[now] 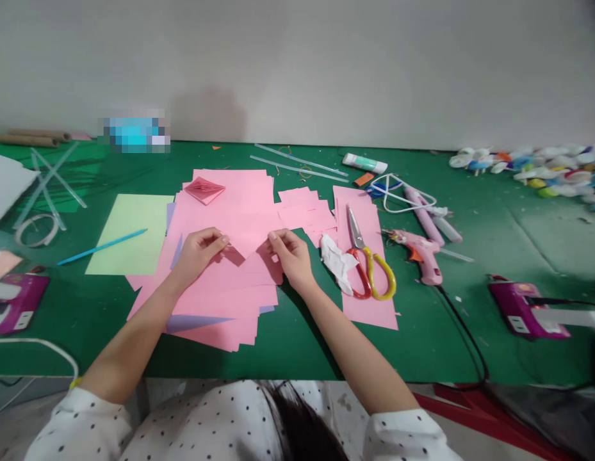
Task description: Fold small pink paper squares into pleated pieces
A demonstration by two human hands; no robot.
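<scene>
Pink paper piece (246, 242) gripped at left and right by fingers of left hand (203, 251) and right hand (292, 256); corner pointed near, between them.

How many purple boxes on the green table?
2: one purple box at the picture's left edge, partly cut off; another purple box right of the pink glue gun. No others visible.

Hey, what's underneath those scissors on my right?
Pink paper lies under the scissors. The part of it directly beneath them is covered, so I can't see what's there.
</scene>
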